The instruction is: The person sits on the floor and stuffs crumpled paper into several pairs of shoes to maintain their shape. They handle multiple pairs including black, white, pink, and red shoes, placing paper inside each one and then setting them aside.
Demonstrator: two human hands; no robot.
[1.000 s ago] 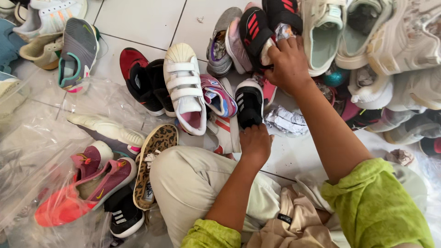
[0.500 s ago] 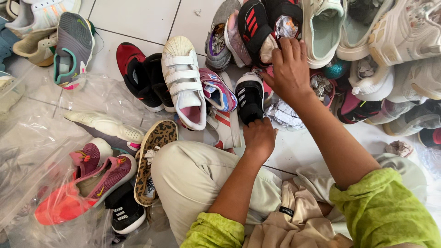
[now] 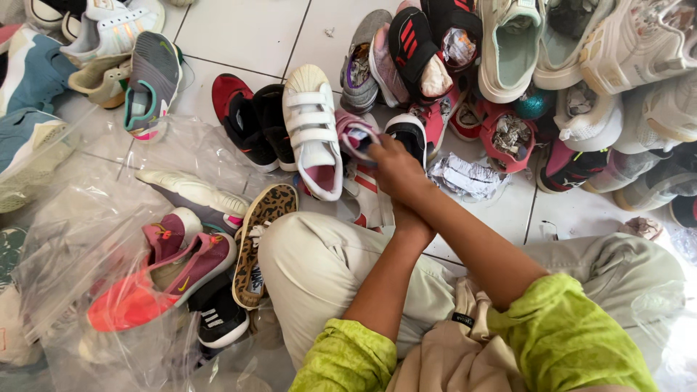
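While the person is sitting on the tiled floor (image 3: pixel 247 29), the right hand (image 3: pixel 396 167) is reaching across to a small pink and purple shoe (image 3: pixel 356 136). Its fingers are touching that shoe, but it is hard to tell if the grip is closing on it or just resting there. The little shoe is lying between a white strap shoe (image 3: pixel 314 131) and a black shoe with a white toe (image 3: pixel 408 134). The left hand (image 3: pixel 412 226) is tucked under the right wrist, and its grip cannot be seen. Crumpled paper (image 3: pixel 468 176) is lying just beside the right arm. Near the knee, a leopard-print shoe (image 3: pixel 261 236) is lying on its side. More shoes are piling up along the far side, and clear plastic bags (image 3: pixel 94 239) are holding a pink shoe (image 3: pixel 156 287) on the person's left.
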